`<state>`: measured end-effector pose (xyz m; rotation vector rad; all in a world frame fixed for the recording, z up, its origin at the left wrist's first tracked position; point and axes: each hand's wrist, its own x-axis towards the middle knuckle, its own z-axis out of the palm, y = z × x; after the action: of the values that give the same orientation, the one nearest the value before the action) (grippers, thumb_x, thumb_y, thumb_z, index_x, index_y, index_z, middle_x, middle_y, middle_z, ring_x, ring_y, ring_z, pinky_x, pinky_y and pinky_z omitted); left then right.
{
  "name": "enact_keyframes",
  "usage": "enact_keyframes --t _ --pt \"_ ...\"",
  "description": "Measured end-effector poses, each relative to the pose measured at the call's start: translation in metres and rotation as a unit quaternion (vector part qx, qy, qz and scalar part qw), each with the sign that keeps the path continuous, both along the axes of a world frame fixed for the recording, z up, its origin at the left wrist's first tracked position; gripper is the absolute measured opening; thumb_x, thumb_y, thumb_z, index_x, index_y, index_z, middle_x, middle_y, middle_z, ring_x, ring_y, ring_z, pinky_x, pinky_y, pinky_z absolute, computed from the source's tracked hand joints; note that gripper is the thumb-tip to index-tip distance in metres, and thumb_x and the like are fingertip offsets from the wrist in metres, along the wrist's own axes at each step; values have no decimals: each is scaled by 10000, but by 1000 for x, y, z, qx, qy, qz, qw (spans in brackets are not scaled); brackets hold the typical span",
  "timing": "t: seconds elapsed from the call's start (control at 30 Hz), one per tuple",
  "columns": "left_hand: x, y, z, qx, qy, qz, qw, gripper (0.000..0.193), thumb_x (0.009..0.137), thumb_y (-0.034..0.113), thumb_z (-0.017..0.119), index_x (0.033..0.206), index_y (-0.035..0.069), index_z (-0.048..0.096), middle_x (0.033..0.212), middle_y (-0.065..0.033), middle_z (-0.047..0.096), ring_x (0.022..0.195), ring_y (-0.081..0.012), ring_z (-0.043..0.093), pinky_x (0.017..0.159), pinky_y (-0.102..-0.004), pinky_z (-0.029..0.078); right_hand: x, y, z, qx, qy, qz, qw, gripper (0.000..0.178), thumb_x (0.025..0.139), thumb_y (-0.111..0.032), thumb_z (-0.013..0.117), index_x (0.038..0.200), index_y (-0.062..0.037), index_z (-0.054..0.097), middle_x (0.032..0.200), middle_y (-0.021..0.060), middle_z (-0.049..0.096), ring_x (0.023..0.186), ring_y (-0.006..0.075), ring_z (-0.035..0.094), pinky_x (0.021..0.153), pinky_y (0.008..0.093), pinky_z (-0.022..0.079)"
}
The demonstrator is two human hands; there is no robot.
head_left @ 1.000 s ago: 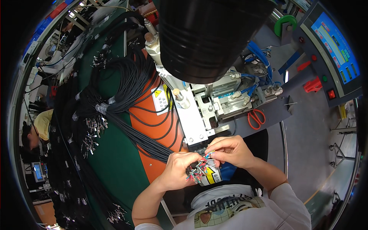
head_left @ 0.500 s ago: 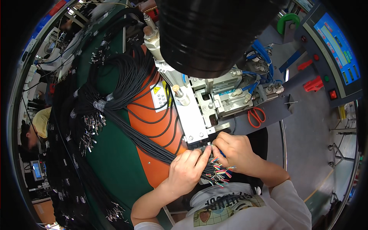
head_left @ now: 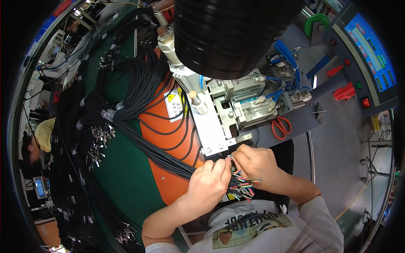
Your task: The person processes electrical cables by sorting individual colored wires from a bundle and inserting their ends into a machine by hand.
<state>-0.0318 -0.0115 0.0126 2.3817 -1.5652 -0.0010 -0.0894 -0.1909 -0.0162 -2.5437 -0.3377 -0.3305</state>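
Observation:
My left hand (head_left: pixel 207 186) is closed in a pinch at the front edge of a metal press machine (head_left: pixel 211 126). My right hand (head_left: pixel 258 165) meets it there, its thumb and forefinger pressed together. A small pale wire end (head_left: pixel 230 157) shows between the fingertips; what else they hold is hidden. Beneath and between my hands runs a bundle of black cables (head_left: pixel 171 162), coming in from the left. Its stripped ends (head_left: pixel 244 186) fan out in thin red, green, yellow and white wires, close to my shirt.
Red-handled scissors (head_left: pixel 281 127) lie right of the machine. Thick coils of black cable (head_left: pixel 135 84) cover the orange plate (head_left: pixel 168 139) and green table (head_left: pixel 126 177). A large black cylinder (head_left: pixel 236 38) hangs overhead. At the right stands a control panel with a lit screen (head_left: pixel 371 52).
My left hand's fingers have curled in more, and its forefinger is less stretched out. The wire ends below my hands have shifted slightly. My right hand stays nearly in place.

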Motion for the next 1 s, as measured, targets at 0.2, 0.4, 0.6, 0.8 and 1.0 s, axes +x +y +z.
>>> enact_keyframes --t 0.2,0.4,0.6,0.8,1.0 --pt "5 -2 1 17 -10 -22 1000 463 707 79 595 1148 -63 597 842 -77 498 724 -213 518 619 -317 466 6 -6 -14 114 4 -9 993 145 777 -122 679 873 -18 650 775 92 611 569 260 621 492 346 487" --pt "6 1 3 -2 -13 -38 999 354 756 71 599 1081 -68 614 825 -60 491 746 -183 514 589 -277 467 7 -5 -25 171 -127 2 977 163 771 -46 698 929 -20 665 821 83 628 608 231 637 522 324 510" --pt "7 -2 5 5 -12 -19 1000 362 751 83 600 1087 -50 620 823 -61 499 739 -183 529 597 -288 467 5 -6 -4 50 19 -17 998 104 782 -91 691 866 -41 655 842 98 641 589 226 625 504 315 500" --pt "8 19 -6 -103 94 58 989 426 610 -27 634 1036 -11 648 918 -103 568 797 -265 570 654 -362 474 4 -5 -20 406 217 -68 885 121 873 -85 652 859 31 621 605 -24 536 522 -3 457 448 202 351" --pt "5 32 -14 -104 43 103 988 394 626 -58 627 1018 -26 630 862 -106 557 762 -268 538 669 -373 424 -1 -6 -16 273 125 -77 951 199 797 -124 727 932 -5 644 697 45 606 477 101 506 466 267 407"
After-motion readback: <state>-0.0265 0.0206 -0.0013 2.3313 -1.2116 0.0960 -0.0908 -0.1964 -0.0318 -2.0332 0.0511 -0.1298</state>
